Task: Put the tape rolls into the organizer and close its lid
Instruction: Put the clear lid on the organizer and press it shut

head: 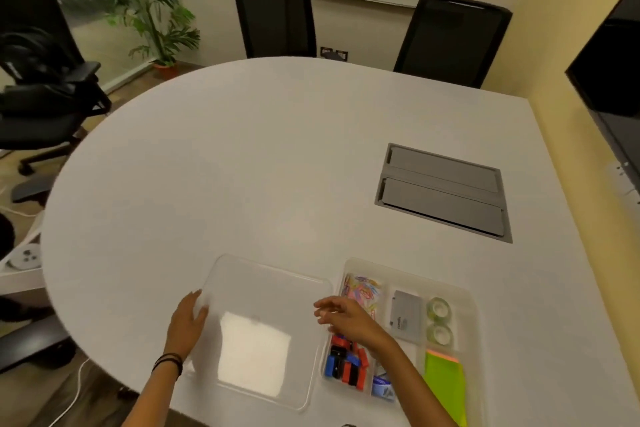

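A clear plastic organizer lies open at the table's near right. Two tape rolls sit one behind the other in its right-hand compartment. The clear lid lies flat on the table to the organizer's left. My left hand rests on the lid's left edge, fingers over the rim. My right hand hovers between the lid's right edge and the organizer, fingers apart and holding nothing; its forearm crosses the organizer's near compartments.
The organizer also holds coloured paper clips, a grey card, red, blue and black binder clips and green sticky notes. A grey cable hatch is set into the white table. Black chairs stand around.
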